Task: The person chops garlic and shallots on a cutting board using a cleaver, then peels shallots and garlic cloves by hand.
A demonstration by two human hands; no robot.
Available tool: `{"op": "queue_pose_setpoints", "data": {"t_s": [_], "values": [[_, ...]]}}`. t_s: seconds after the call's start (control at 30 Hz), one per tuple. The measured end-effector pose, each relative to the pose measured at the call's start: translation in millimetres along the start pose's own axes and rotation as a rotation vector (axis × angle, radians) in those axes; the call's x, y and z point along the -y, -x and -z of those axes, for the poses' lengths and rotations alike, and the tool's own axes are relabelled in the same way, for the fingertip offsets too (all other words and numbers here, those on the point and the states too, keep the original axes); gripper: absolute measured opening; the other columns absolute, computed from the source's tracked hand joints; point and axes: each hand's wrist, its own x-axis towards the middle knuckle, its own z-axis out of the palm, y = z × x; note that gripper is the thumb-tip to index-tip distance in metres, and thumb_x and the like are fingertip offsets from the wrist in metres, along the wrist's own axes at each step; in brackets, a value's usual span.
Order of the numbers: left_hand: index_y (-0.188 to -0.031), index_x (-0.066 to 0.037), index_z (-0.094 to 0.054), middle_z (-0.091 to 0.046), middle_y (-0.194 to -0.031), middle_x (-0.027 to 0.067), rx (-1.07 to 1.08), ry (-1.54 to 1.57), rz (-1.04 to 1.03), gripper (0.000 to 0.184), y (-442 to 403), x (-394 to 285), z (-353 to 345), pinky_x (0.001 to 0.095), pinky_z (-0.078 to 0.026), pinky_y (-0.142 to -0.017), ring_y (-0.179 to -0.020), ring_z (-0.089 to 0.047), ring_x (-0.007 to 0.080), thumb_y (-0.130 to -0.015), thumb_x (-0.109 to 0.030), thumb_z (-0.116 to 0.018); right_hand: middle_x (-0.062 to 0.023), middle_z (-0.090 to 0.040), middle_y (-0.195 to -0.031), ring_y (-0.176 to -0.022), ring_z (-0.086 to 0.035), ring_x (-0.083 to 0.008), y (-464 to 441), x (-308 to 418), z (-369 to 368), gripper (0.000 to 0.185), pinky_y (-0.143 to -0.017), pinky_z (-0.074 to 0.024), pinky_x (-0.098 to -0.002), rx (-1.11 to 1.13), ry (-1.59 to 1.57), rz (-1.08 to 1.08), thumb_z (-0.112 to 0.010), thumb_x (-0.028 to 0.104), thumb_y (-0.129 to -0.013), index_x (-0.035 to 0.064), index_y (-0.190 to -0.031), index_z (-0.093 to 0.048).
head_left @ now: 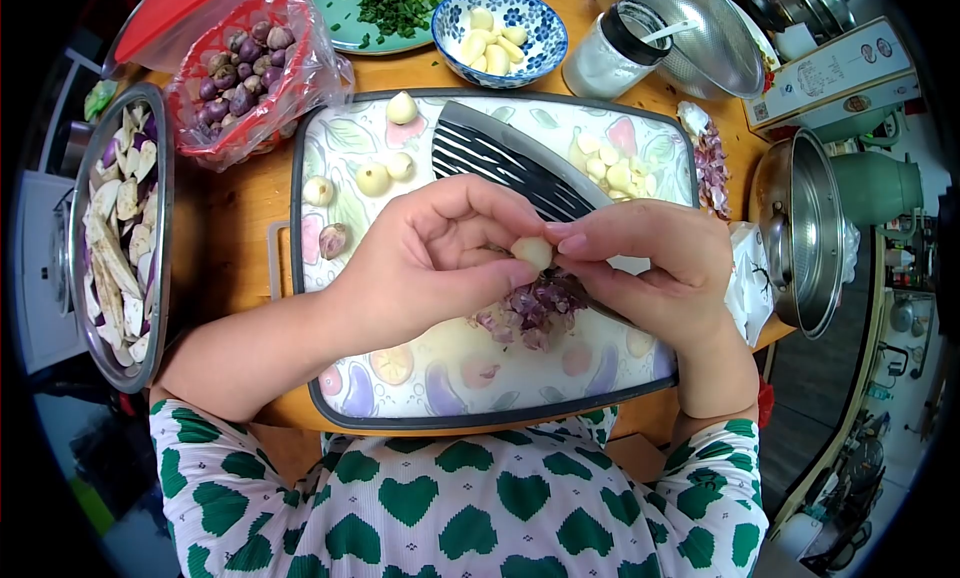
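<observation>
Over the middle of the patterned cutting board (420, 388), my left hand (445, 253) pinches a pale peeled bulb (531, 253) between thumb and fingers. Close against its right side, my right hand (650, 263) has thumb and fingertips pressed together on the bulb's skin. Purple peelings (535, 310) lie beneath the hands. Behind them rests a wide knife (500, 163) with a black and white striped blade, its handle end hidden by my right hand. Peeled bulbs (373, 179) and one unpeeled bulb (333, 241) sit at the board's left; sliced pieces (615, 168) lie at its right.
A red basket (185, 93) of purple bulbs and a metal tray (160, 278) of cut eggplant stand left. Behind the board are a green plate (335, 28), a blue-patterned bowl (545, 63), and a jar (600, 68). Right are a strainer (715, 53) and a steel pan (800, 228).
</observation>
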Motion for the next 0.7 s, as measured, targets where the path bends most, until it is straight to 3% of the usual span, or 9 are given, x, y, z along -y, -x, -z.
{"op": "queue_pose_setpoints", "data": {"t_s": [0.17,0.27,0.37,0.47,0.57,0.7], "values": [[-0.108,0.003,-0.064,-0.061,-0.127,0.0171,-0.046,-0.137,-0.128,0.031,3.8,4.3,-0.4,0.0352,-0.062,-0.094,-0.109,-0.070,0.0236,-0.084,0.022,-0.068,-0.0097,-0.078,-0.091,-0.082,-0.077,-0.0229,2.1,3.6,-2.9,0.020,-0.072,-0.0611,-0.0315,0.011,-0.024,0.006,-0.084,-0.003,-0.070,0.0023,-0.088,-0.077],[-0.098,0.001,-0.067,-0.065,-0.120,0.0175,-0.159,-0.313,-0.177,0.025,6.8,1.3,-10.0,0.0311,-0.062,-0.085,-0.098,-0.072,0.0213,-0.081,0.019,-0.075,-0.0110,-0.077,-0.090,-0.083,-0.077,-0.0244,1.9,3.3,-6.9,0.019,-0.073,-0.0614,-0.0330,-0.017,-0.050,0.024,-0.084,-0.004,-0.068,0.0017,-0.084,-0.074],[-0.090,0.001,-0.069,-0.071,-0.109,0.0160,-0.100,-0.644,-0.359,0.017,3.1,-0.5,-2.1,0.0294,-0.061,-0.084,-0.095,-0.074,0.0193,-0.081,0.009,-0.081,-0.0107,-0.077,-0.090,-0.085,-0.077,-0.0254,1.4,2.1,-6.9,0.020,-0.074,-0.0615,-0.0336,-0.005,-0.039,0.027,-0.085,-0.004,-0.067,0.0017,-0.082,-0.073],[-0.083,-0.001,-0.068,-0.072,-0.104,0.0152,-0.093,-0.834,-0.401,0.018,5.3,-5.1,-4.7,0.0281,-0.061,-0.081,-0.093,-0.075,0.0184,-0.077,0.006,-0.084,-0.0100,-0.076,-0.088,-0.086,-0.076,-0.0263,4.5,4.3,-9.7,0.022,-0.074,-0.0615,-0.0337,-0.008,-0.040,0.013,-0.086,-0.003,-0.065,0.0017,-0.082,-0.072],[-0.082,0.000,-0.064,-0.071,-0.106,0.0167,-0.078,-0.817,-0.445,0.020,3.5,-2.5,-4.4,0.0286,-0.062,-0.081,-0.093,-0.074,0.0185,-0.080,0.009,-0.082,-0.0091,-0.075,-0.086,-0.086,-0.076,-0.0267,5.1,6.3,-12.7,0.024,-0.074,-0.0612,-0.0337,-0.039,-0.017,0.030,-0.087,-0.002,-0.064,0.0029,-0.080,-0.071],[-0.083,0.001,-0.057,-0.069,-0.111,0.0208,-0.103,-0.478,-0.381,0.024,3.2,6.6,-11.2,0.0300,-0.063,-0.084,-0.097,-0.074,0.0196,-0.084,0.014,-0.076,-0.0084,-0.074,-0.084,-0.082,-0.075,-0.0261,6.2,6.3,-16.5,0.026,-0.071,-0.0600,-0.0336,-0.102,0.025,0.090,-0.088,-0.001,-0.062,0.0045,-0.078,-0.069]]}}
